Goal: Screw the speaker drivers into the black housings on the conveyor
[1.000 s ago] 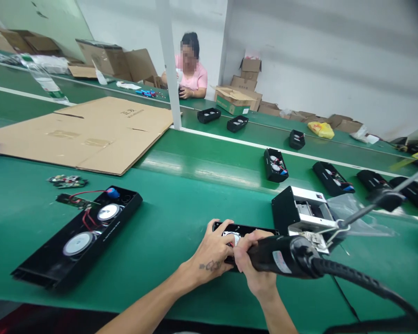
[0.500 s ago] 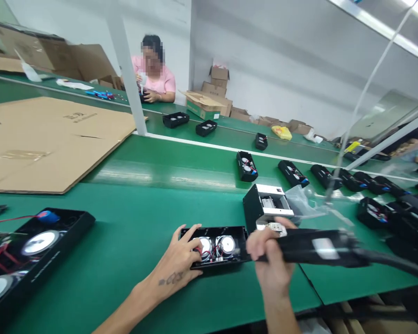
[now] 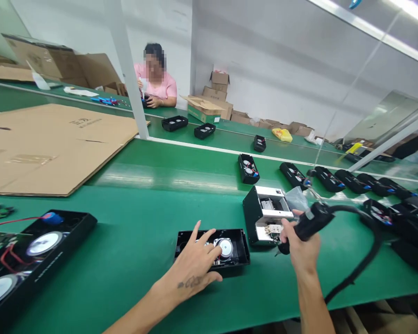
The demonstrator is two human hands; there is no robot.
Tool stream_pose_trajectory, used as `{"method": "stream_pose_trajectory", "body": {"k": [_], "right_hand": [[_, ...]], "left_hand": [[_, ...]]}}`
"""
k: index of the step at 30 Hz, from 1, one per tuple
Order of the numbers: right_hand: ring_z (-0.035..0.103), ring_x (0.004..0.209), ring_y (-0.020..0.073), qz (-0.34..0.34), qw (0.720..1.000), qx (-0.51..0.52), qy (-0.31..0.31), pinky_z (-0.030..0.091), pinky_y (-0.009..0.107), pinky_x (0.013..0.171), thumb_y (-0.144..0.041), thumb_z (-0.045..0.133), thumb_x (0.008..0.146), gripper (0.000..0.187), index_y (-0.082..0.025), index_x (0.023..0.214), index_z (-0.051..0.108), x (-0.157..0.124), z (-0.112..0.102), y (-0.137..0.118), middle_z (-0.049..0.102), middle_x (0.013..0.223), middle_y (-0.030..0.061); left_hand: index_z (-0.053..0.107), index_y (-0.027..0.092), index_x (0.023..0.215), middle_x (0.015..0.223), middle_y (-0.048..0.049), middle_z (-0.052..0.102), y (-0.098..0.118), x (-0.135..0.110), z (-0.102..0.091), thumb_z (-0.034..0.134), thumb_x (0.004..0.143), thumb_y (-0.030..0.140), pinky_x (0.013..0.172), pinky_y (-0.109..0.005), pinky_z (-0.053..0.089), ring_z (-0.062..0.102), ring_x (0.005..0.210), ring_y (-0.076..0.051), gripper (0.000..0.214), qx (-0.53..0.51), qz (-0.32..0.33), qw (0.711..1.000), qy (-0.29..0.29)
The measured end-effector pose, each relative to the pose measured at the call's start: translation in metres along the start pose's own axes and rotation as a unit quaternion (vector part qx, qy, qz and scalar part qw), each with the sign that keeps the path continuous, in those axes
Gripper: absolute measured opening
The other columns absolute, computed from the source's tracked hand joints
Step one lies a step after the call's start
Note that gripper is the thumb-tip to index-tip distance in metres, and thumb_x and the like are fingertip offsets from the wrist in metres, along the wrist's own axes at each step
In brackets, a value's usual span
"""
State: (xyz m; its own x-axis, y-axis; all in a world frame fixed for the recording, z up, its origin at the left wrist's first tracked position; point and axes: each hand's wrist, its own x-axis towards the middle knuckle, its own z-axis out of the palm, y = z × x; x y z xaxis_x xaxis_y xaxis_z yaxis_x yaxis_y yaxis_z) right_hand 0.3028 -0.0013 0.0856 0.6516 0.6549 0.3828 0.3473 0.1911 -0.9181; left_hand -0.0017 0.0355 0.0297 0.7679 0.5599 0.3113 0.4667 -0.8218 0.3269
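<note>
green belt of the assembly table [image 3: 142, 297] fills the lower half of the frame, and near its middle a black speaker housing [image 3: 242, 260] lies open side up, right in front of the person at work. the left hand [image 3: 195, 264] is spread over it, fingers splayed and fingertips down inside the housing beside a round silver speaker [image 3: 225, 247], with no pinch that i can make out. the right hand [image 3: 301, 246] is curled shut round the grip of a black corded electric screwdriver [image 3: 311, 222], and that's the change: a moment ago the tool lay low across the housing, and now it has swung up and away to the right, its cord [image 3: 369, 227] looping behind. only the left hand is on the housing now. just beside the right hand sits an open black-and-white metal unit [image 3: 261, 215], a clear plastic bag [image 3: 296, 197] behind it. a longer speaker bar [image 3: 73, 227] lies lower left, a row of black housings [image 3: 351, 181] runs off to the right, and at the upper left a co-worker in a pink shirt [image 3: 155, 81] sits at another belt
</note>
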Motion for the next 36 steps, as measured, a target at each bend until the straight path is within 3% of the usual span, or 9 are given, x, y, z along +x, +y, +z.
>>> {"method": "stream_pose_trajectory", "body": {"k": [4,6,8,11,15,18,22,27,36], "right_hand": [[0.052,0.046,0.0123,-0.051,0.988,0.090,0.114,0.048,0.029,0.054,-0.041,0.089,0.082,0.054,-0.023,0.124,0.059,0.005,0.001,-0.003,0.061,0.058,-0.0108],[0.053,0.046,0.0128,-0.055,0.984,0.106,0.132,0.048,0.030,0.054,-0.041,0.090,0.081,0.052,-0.023,0.118,0.058,0.011,0.004,-0.003,0.061,0.058,-0.0112],[0.053,0.045,0.0128,-0.050,0.988,0.100,0.110,0.048,0.030,0.054,-0.042,0.090,0.081,0.050,-0.023,0.112,0.057,0.015,0.006,-0.002,0.059,0.056,-0.0116],[0.052,0.044,0.0122,-0.021,0.998,0.064,0.021,0.046,0.029,0.052,-0.045,0.089,0.082,0.047,-0.022,0.109,0.059,0.011,0.006,-0.003,0.059,0.054,-0.0102],[0.049,0.042,0.0119,0.071,0.987,0.111,-0.096,0.041,0.027,0.046,-0.040,0.089,0.083,0.046,-0.023,0.116,0.061,-0.019,0.007,-0.018,0.055,0.054,-0.0102],[0.046,0.042,0.0109,0.082,0.965,0.227,-0.100,0.041,0.025,0.044,-0.034,0.082,0.090,0.040,-0.028,0.122,0.059,-0.049,0.018,-0.037,0.051,0.055,-0.0113],[0.043,0.043,0.0094,0.040,0.943,0.319,-0.086,0.043,0.024,0.046,-0.027,0.069,0.099,0.034,-0.032,0.130,0.056,-0.078,0.042,-0.052,0.048,0.058,-0.0117],[0.047,0.045,0.0096,0.043,0.937,0.321,-0.127,0.044,0.025,0.047,-0.025,0.068,0.101,0.031,-0.030,0.129,0.054,-0.089,0.064,-0.042,0.051,0.060,-0.0117],[0.050,0.047,0.0088,0.043,0.936,0.318,-0.145,0.045,0.025,0.050,-0.025,0.067,0.103,0.027,-0.029,0.126,0.054,-0.094,0.069,-0.034,0.053,0.061,-0.0119]], "left_hand": [[0.070,0.022,0.100,0.083,-0.0044,0.081,-0.004,0.001,0.015,0.088,0.087,0.050,0.128,-0.077,0.024,0.061,0.142,-0.040,0.036,0.046,0.018,0.999,-0.001],[0.070,0.022,0.099,0.083,-0.0047,0.082,-0.005,0.001,0.018,0.089,0.087,0.047,0.129,-0.075,0.024,0.060,0.143,-0.039,0.034,0.050,0.017,0.999,0.000],[0.069,0.022,0.097,0.083,-0.0052,0.083,-0.005,0.000,0.018,0.091,0.086,0.046,0.130,-0.073,0.026,0.059,0.145,-0.038,0.034,0.054,0.018,0.998,-0.001],[0.068,0.022,0.099,0.085,-0.0065,0.083,-0.003,-0.001,0.015,0.091,0.086,0.045,0.128,-0.074,0.028,0.057,0.147,-0.039,0.035,0.074,0.027,0.997,-0.013],[0.066,0.023,0.102,0.082,-0.0038,0.082,0.001,-0.001,0.012,0.088,0.089,0.043,0.129,-0.073,0.029,0.055,0.150,-0.037,0.032,0.086,0.031,0.995,-0.034],[0.066,0.023,0.100,0.085,-0.0045,0.083,0.002,0.000,0.009,0.087,0.090,0.042,0.129,-0.070,0.031,0.054,0.151,-0.034,0.030,0.082,0.035,0.995,-0.044],[0.066,0.022,0.099,0.090,-0.0074,0.084,0.002,0.001,0.008,0.088,0.089,0.042,0.128,-0.071,0.032,0.056,0.150,-0.034,0.032,0.084,0.033,0.995,-0.048],[0.065,0.022,0.097,0.088,-0.0041,0.083,0.003,0.002,0.007,0.088,0.089,0.038,0.129,-0.070,0.031,0.057,0.149,-0.033,0.030,0.077,0.035,0.996,-0.042],[0.064,0.023,0.098,0.086,-0.0024,0.083,0.002,0.002,0.007,0.088,0.089,0.037,0.129,-0.072,0.029,0.055,0.150,-0.035,0.029,0.063,0.028,0.996,-0.048]]}}
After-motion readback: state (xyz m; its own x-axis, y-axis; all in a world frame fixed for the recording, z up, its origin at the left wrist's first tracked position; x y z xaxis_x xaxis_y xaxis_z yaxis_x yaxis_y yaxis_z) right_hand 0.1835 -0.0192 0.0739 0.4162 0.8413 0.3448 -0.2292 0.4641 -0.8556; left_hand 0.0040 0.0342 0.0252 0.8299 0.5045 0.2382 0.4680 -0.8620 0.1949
